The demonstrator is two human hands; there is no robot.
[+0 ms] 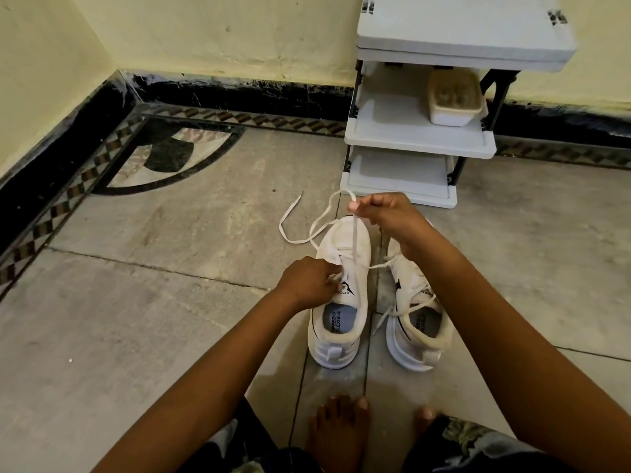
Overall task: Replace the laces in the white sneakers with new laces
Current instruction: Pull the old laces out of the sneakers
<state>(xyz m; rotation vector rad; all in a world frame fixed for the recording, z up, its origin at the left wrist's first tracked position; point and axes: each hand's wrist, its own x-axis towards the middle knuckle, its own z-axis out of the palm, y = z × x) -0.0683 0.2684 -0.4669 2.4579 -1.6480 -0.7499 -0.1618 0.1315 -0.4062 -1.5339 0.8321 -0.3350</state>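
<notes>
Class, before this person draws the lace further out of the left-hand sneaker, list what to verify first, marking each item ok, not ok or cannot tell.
1. Right hand pinches the lace firmly: ok.
2. Left hand holds the left-hand sneaker at its eyelets: ok.
3. Lace's free end lies loose on the floor, unknotted: ok.
4. Lace fully out of that sneaker: not ok, it still runs into the eyelets.
5. Other sneaker unlaced: not ok, still laced.
6. New laces within reach: cannot tell, none in view.
</notes>
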